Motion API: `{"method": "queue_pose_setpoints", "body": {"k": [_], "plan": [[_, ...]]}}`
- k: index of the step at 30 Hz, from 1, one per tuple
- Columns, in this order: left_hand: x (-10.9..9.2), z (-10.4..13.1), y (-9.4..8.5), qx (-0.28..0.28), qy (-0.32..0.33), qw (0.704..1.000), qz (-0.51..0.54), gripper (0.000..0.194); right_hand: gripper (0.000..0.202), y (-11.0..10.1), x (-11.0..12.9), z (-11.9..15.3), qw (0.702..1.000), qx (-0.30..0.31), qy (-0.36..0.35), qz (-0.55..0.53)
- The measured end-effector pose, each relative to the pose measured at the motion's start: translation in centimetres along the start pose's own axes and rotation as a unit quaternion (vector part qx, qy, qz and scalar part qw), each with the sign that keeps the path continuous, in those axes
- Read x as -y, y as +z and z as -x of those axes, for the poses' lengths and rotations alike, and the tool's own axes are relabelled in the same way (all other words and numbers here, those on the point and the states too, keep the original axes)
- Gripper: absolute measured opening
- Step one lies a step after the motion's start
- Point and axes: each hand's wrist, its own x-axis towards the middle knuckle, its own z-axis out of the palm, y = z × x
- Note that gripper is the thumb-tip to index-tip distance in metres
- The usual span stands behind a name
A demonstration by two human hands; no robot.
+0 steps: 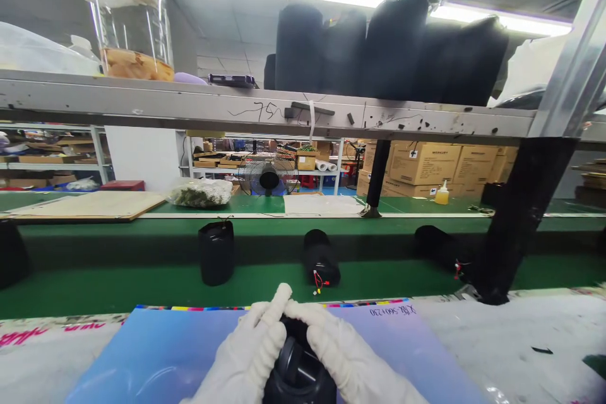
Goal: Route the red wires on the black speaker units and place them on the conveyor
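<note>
Two-handed grip (pixel 298 341), one black cylinder (pixel 297 371)

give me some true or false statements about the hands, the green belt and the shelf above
1. Both gloved hands, left hand and right hand, grip one black cylindrical part. True.
2. The hands are bare. False: they wear white gloves.
3. Black cylinders sit on the green conveyor belt. True.
4. The mat under the hands is red. False: it is blue.
5. A clear jar stands on the upper shelf. True.
</note>
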Motion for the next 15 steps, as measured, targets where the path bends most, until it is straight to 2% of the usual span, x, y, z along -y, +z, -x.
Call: {"method": "queue_pose_setpoints", "body": {"k": [2,3,4,7,9,13,15], "plan": [[0.2,0.2,0.3,0.007,-0.03,0.999,-0.017,0.052,0.055,-0.5,0.7,0.1,1.0,0.017,0.017,0.003],[0.4,0.3,0.4,0.008,-0.022,0.999,-0.022,0.054,0.056,-0.7,1.2,0.1,0.999,0.032,0.027,0.002],[0.7,0.5,0.6,0.006,0.007,1.0,-0.024,0.058,0.057,-0.9,1.7,0.2,0.998,0.048,0.033,0.001],[1.7,0.6,0.6,-0.004,0.152,0.988,-0.03,0.067,0.058,-1.2,2.6,0.2,0.997,0.07,0.036,0.011],[2.0,0.5,0.4,-0.014,0.189,0.981,-0.049,0.062,0.062,-1.2,2.5,0.1,0.997,0.072,0.033,0.018],[1.7,0.1,0.6,-0.036,0.1,0.992,-0.061,0.047,0.066,-1.2,2.0,0.0,0.996,0.075,0.039,0.015],[1.4,0.1,1.0,-0.042,0.077,0.995,-0.053,0.046,0.066,-1.4,1.9,-0.1,0.994,0.083,0.022,0.067]]}}
